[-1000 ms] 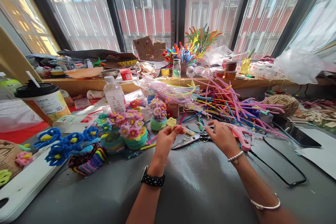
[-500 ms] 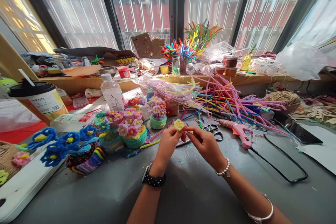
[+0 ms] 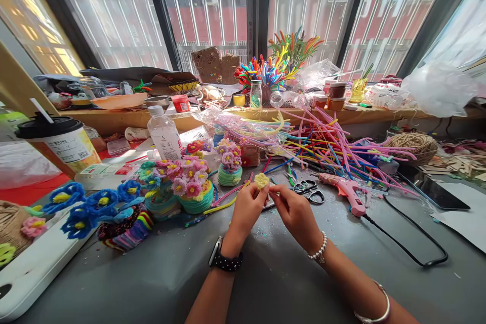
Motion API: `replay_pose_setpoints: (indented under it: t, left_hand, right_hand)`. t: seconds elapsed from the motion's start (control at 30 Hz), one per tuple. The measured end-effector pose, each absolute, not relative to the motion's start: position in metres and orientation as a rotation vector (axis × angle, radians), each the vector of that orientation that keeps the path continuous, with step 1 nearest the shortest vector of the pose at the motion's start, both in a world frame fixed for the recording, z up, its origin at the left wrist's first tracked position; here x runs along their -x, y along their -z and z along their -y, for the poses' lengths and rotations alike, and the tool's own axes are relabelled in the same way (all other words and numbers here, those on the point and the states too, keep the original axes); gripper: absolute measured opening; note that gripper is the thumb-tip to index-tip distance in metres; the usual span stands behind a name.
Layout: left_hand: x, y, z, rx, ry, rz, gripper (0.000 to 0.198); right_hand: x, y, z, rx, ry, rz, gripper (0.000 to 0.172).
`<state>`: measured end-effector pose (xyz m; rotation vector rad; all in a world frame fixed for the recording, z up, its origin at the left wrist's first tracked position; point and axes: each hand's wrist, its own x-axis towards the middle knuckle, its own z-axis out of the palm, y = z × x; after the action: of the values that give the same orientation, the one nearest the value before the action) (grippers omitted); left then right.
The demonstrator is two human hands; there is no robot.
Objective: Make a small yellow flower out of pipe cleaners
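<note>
Head view, left hand (image 3: 245, 208) pinching a yellow flower (image 3: 261, 180), right hand (image 3: 298, 214) pinched just beside it, contents unclear, scissors (image 3: 305, 191) and glue gun (image 3: 351, 195) on worktop (image 3: 266, 283)

A see-through plastic bottle (image 3: 166, 137) with a white cap (image 3: 155, 110) stands on the grey counter (image 3: 281, 286). To the bottle's left is a drink cup (image 3: 64, 147) with a black lid and a white straw (image 3: 41, 110). Behind the bottle, on the ledge (image 3: 102, 120), sit an orange dish (image 3: 119, 101) and a red tub (image 3: 180, 104). Well to the bottle's right lie a ball of twine (image 3: 412, 148) and a dark-screened device (image 3: 435, 191). Windows (image 3: 207, 15) rise behind the bottle.
</note>
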<state>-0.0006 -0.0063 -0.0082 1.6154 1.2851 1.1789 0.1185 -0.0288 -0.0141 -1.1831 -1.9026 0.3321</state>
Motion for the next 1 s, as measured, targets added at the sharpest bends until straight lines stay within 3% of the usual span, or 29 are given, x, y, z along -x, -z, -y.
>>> replay_pose_setpoints:
  t: [0.3,1.0]
  left_hand:
    - [0.001,0.013,0.002,-1.719,-1.135,-1.238,0.02]
    - [-0.005,0.021,0.001,-1.759,-1.14,-1.167,0.025]
  right_hand:
    - [-0.104,0.03,0.016,1.303,-0.447,1.774,0.027]
    - [-0.104,0.035,0.015,1.245,-0.2,1.711,0.023]
